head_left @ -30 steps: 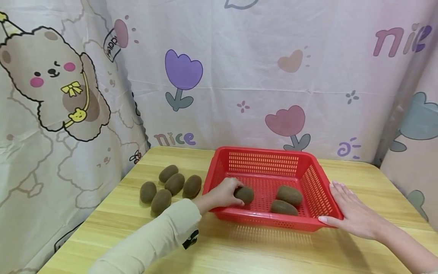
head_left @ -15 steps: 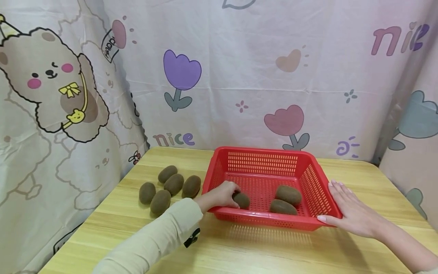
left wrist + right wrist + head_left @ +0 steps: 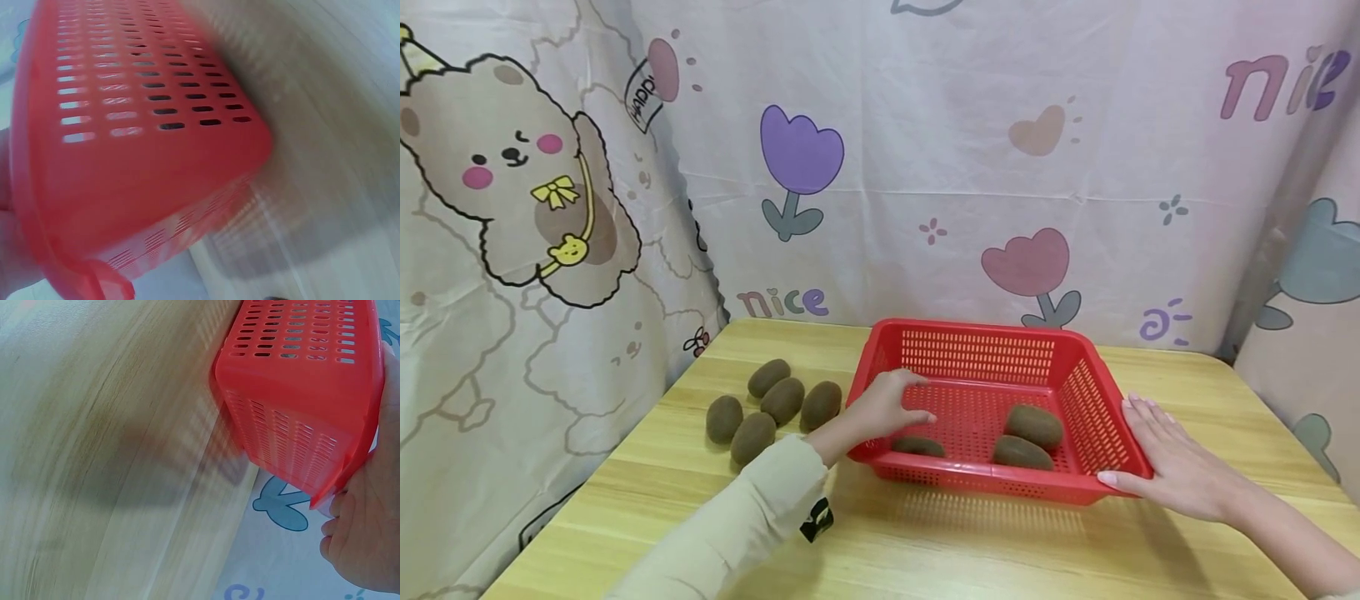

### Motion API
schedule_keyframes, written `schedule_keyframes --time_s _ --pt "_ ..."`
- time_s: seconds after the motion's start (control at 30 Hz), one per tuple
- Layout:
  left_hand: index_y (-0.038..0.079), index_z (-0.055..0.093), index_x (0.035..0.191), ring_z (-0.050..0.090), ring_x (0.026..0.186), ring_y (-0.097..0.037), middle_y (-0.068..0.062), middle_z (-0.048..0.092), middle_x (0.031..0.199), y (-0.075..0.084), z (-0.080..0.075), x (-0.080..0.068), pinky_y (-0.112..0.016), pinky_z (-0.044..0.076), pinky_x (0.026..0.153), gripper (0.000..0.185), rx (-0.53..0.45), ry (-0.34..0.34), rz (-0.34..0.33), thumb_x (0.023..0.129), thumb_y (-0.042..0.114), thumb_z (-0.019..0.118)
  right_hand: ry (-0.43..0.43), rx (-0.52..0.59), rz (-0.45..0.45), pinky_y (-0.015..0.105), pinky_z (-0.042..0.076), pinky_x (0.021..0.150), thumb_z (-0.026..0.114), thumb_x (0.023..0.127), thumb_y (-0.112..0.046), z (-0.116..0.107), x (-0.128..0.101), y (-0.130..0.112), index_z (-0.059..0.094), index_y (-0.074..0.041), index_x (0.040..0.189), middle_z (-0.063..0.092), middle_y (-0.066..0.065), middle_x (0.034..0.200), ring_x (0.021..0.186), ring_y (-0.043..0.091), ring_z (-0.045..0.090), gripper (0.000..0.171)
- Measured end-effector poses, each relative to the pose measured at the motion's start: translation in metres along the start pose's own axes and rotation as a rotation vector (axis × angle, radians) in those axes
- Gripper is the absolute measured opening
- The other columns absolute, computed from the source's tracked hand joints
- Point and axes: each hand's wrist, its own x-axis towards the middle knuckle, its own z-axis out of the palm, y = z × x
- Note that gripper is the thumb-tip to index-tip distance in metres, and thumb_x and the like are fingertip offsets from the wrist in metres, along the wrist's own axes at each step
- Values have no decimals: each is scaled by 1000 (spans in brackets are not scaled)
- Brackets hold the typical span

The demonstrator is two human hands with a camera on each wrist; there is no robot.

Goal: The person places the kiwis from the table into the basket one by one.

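A red perforated basket (image 3: pixel 985 333) stands on the wooden table (image 3: pixel 925 542). Three brown kiwis lie in it: one (image 3: pixel 917 446) near the front left corner, two (image 3: pixel 1033 425) (image 3: pixel 1021 452) side by side toward the right. My left hand (image 3: pixel 898 400) hovers over the basket's left rim with relaxed fingers, holding nothing, just above the left kiwi. My right hand (image 3: pixel 1138 442) rests flat against the basket's right rim, thumb at the front corner. The left wrist view shows the blurred basket wall (image 3: pixel 137 125). In the right wrist view the basket corner (image 3: pixel 300 394) sits against my right hand's fingers (image 3: pixel 356 544).
Several more kiwis (image 3: pixel 782 400) lie grouped on the table left of the basket. A cartoon-print curtain (image 3: pixel 925 167) closes off the back and both sides. Bare wood (image 3: pixel 94 456) stretches in front of the basket toward the near edge.
My left hand let go of the kiwi it held in the basket and lifted to the left rim. The kiwi now lies by the front wall. The right hand stayed put.
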Motion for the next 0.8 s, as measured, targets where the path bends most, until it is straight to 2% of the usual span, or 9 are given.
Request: schedule_keyframes --time_s 0.07,0.13,0.3,0.43,0.6,0.67,0.8 --pt "5 55 126 53 120 -25 -10 58 126 -1 -2 -3 -42 46 99 55 -9 83 18 79 25 74 1 -1 -2 18 -25 102 59 82 -51 0 0 0 9 6 146 11 33 149 137 49 6 99" --pt "4 55 126 52 119 -26 -11 57 127 -3 -3 -6 -42 46 99 54 -16 172 34 80 26 72 -2 6 2 21 -25 104 59 83 -51 1 0 0 8 6 146 11 33 149 137 50 6 99" --pt "4 57 125 52 121 -27 -12 56 128 -11 -8 -16 -43 47 97 50 -58 353 52 81 24 71 1 3 -2 15 -25 100 59 83 -51 1 0 0 8 6 146 11 33 149 137 50 6 99" --pt "5 57 125 51 122 -28 -12 56 129 -20 -12 -22 -45 48 95 50 -91 433 54 82 26 70 2 3 -3 12 -25 98 59 83 -50 1 0 0 9 7 146 11 33 149 137 50 6 99" --pt "3 57 124 54 119 -31 -15 57 127 -32 -17 -30 -46 52 87 47 -154 518 57 84 26 67 1 10 2 18 -25 102 59 83 -51 1 0 0 8 6 146 11 33 149 137 49 6 99" --pt "1 58 123 54 118 -32 -17 57 126 -37 -19 -33 -46 51 89 45 -172 556 66 85 23 66 0 12 4 21 -25 104 59 82 -51 1 0 0 8 6 146 10 33 149 137 49 6 99" --pt "-3 59 120 53 119 -34 -20 58 124 -50 -21 -38 -48 45 98 42 -165 635 75 86 21 65 3 10 0 18 -25 103 59 83 -51 0 0 0 8 6 146 10 33 149 138 49 6 99"
